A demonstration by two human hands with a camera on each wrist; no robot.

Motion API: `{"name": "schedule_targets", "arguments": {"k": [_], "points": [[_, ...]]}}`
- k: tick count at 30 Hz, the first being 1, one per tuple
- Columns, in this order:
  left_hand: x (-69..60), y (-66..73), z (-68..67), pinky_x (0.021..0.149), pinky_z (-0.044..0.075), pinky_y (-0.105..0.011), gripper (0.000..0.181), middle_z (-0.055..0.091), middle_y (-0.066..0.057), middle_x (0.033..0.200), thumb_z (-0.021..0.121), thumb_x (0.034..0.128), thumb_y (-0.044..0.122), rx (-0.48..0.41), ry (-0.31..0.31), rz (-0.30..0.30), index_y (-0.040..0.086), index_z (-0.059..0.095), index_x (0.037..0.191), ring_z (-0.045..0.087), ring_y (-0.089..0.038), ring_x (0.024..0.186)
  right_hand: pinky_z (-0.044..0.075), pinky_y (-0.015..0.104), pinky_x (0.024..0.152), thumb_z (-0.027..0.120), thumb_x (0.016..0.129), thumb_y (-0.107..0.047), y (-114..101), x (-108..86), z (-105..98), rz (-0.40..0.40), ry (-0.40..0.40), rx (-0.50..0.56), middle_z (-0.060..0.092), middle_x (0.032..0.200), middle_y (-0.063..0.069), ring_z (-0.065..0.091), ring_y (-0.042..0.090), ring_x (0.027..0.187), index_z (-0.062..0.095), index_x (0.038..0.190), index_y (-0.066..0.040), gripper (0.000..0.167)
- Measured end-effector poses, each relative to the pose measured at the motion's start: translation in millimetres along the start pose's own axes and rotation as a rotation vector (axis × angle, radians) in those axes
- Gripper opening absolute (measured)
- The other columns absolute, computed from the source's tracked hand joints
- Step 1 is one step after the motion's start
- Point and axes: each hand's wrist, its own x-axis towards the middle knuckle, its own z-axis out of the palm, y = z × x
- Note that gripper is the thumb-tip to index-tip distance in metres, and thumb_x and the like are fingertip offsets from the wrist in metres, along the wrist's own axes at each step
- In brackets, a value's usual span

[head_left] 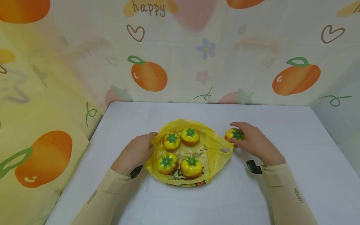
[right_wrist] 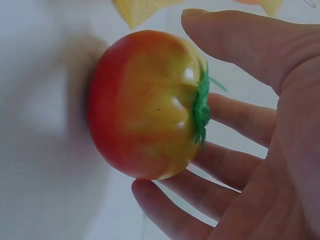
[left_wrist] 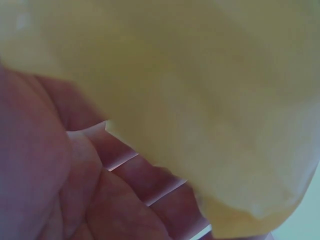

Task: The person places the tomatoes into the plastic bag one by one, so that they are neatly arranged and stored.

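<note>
A yellow plastic bag point(head_left: 215, 147) lies spread with its mouth up on the table. Several yellow-red tomatoes point(head_left: 191, 167) with green star-shaped tops sit inside it. At the bag's left rim my left hand point(head_left: 137, 151) holds the edge; in the left wrist view the film point(left_wrist: 200, 100) covers the fingertips. Right of the bag, another tomato point(right_wrist: 145, 105) rests on the table. My right hand point(head_left: 254, 140) is around that tomato, thumb and fingers spread, with the thumb apart from its skin in the right wrist view. Whether the fingers behind it touch is unclear.
The white-covered table point(head_left: 295, 140) extends around the bag. Behind it hangs a patterned cloth point(head_left: 182, 47) with printed fruit and hearts, and a similar cloth runs along the left side. Dark straps point(head_left: 254, 167) sit at the wrists.
</note>
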Motion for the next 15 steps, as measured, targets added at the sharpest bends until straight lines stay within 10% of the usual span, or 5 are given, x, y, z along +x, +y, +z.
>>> {"name": "schedule_targets", "arguments": {"k": [15], "points": [[-0.1, -0.6, 0.1, 0.117, 0.051, -0.059, 0.049, 0.067, -0.021, 0.148, 0.053, 0.1073, 0.01, 0.005, -0.006, -0.004, 0.002, 0.055, 0.155, 0.065, -0.04, 0.135, 0.042, 0.067, 0.122, 0.075, 0.101, -0.034, 0.2, 3.3, 7.0, 0.001, -0.02, -0.002, 0.051, 0.163, 0.021, 0.051, 0.044, 0.145, 0.051, 0.16, -0.011, 0.068]]}}
